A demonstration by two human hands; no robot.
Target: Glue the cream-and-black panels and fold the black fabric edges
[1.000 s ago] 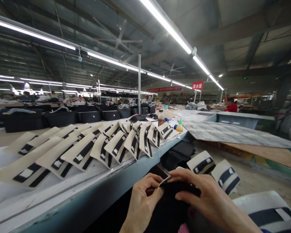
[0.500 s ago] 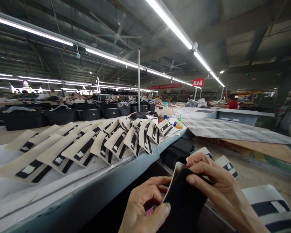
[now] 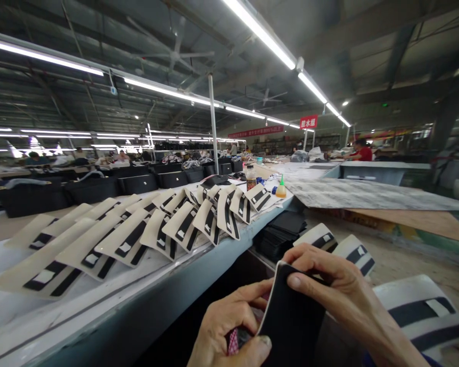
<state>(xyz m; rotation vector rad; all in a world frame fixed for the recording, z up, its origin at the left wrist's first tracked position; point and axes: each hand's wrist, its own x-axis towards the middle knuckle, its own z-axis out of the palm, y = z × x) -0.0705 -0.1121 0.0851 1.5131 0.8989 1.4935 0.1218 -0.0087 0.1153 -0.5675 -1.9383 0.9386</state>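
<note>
Between both hands is a black sheet piece (image 3: 292,318) with a thin pale layer showing along its left edge. My left hand (image 3: 233,326) pinches that edge low down, thumb on the black face and fingers behind. Higher up, my right hand (image 3: 332,280) grips the top edge, its thumb pressed on the black side and its fingers over the back. Just beyond the right hand lie pale panels with black strips, one panel (image 3: 315,237) partly covered by it. A larger striped panel (image 3: 421,311) is beside my right wrist.
Several overlapping pale panels (image 3: 132,234) line the white-topped table (image 3: 110,316) on the left. Stacked black pieces (image 3: 281,232) lie below its edge. A green-tipped glue bottle (image 3: 281,188) and a dark jar (image 3: 251,178) stand at the far end. Black bins (image 3: 133,186) stand behind; a person in red (image 3: 362,152) is farther right.
The pale layer stood apart from the black sheet at the top corner; now their edges lie together. My right hand has moved slightly left, and the view has shifted a little.
</note>
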